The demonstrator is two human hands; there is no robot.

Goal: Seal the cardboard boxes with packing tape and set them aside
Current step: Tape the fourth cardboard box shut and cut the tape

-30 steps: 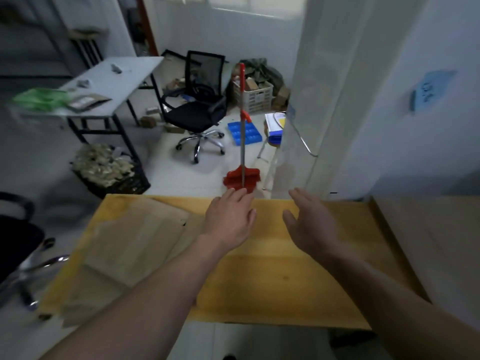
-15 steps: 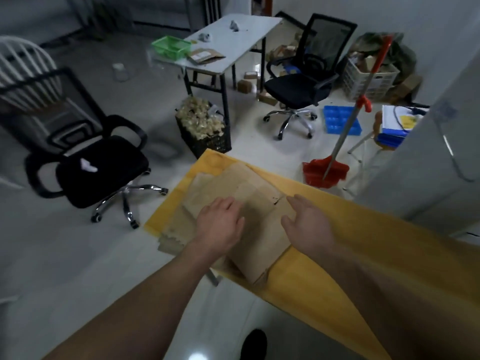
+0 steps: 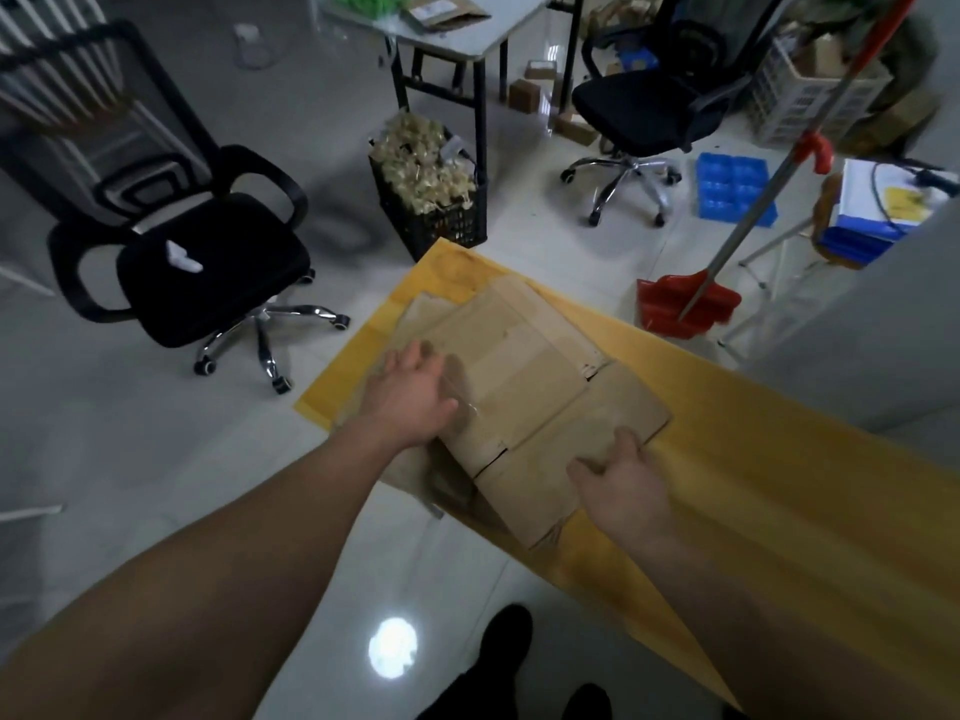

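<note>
I see a stack of flattened cardboard boxes (image 3: 524, 387) lying on the near-left end of the yellow table (image 3: 779, 491), its lower corner jutting past the table edge toward me. My left hand (image 3: 410, 392) lies on the stack's left edge, fingers fairly straight and reaching across the top sheet; I cannot tell whether they curl under it. My right hand (image 3: 621, 475) is on the stack's right side, fingers bent onto the top sheet near its edge, thumb out to the left; a firm grip I cannot confirm. Left of the table stands a black office chair (image 3: 208, 262). Beyond the table's far end sits a black crate (image 3: 441, 220) of pale scraps, and to the right a red dustpan (image 3: 685, 304) with its long handle.
</note>
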